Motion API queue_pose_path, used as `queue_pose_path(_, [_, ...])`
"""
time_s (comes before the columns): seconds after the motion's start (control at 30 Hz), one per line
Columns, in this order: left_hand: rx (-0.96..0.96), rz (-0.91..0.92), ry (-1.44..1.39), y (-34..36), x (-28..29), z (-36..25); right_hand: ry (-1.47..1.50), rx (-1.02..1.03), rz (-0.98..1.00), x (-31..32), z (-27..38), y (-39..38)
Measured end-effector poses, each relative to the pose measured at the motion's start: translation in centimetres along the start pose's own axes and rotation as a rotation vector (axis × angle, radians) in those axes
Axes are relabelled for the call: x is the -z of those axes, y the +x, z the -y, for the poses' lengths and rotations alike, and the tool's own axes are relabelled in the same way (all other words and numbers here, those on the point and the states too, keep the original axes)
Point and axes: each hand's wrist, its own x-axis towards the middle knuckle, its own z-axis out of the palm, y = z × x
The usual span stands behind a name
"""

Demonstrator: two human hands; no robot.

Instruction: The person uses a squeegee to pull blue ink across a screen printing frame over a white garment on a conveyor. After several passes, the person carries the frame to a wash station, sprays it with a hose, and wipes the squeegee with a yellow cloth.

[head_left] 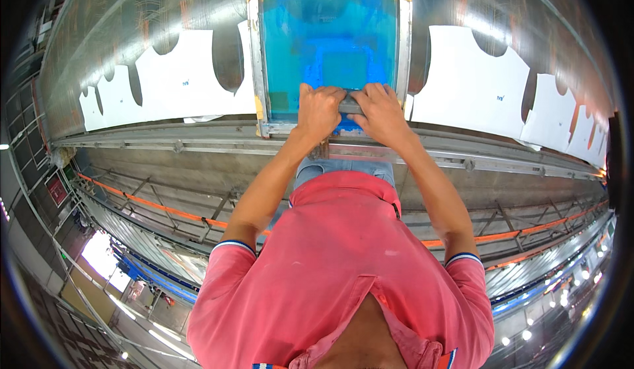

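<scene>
Both hands on a grey bar at the near end of a blue screen

The grey bar (pixel 350 106) lies directly in the grip of the left hand (pixel 319 112) and the right hand (pixel 382 114), so neither is nearer. Both hands are closed on it, side by side with a small gap between, knuckles facing away from the body. The bar's long axis seems to run left to right, across the screen's length; the fingers hide its ends.

Straight ahead of the bar, away from the person, lies the blue-green screen (pixel 284 45), with a brighter blue patch (pixel 314 62) just past the fingers. The metal frame (pixel 405 32) bounds it: one long side stands just beside the right hand, the other a little farther from the left, and its near edge is close behind the wrists.

White sheets with scooped edges (pixel 175 68) (pixel 472 81) lie on the shiny worktop (pixel 198 5) either side. A metal rail (pixel 218 146) runs along the near edge.
</scene>
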Motion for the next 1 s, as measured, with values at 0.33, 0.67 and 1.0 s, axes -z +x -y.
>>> queue_pose_path(0.33, [-0.027, 0.037, 0.015, 0.0, 0.3, 0.3, -0.127, -0.446, -0.657, -3.3, -11.9, 5.1])
queue_pose_path(0.67, [-0.050, -0.072, -0.098, -5.2, 7.6, 10.2, -0.056, -0.335, -0.789, -4.3, 0.1, 11.2])
queue_pose_path(1.0, [-0.002, -0.007, 0.113, -12.7, 18.3, 31.3, 0.218, -0.419, -0.805, -18.6, 17.8, 26.8])
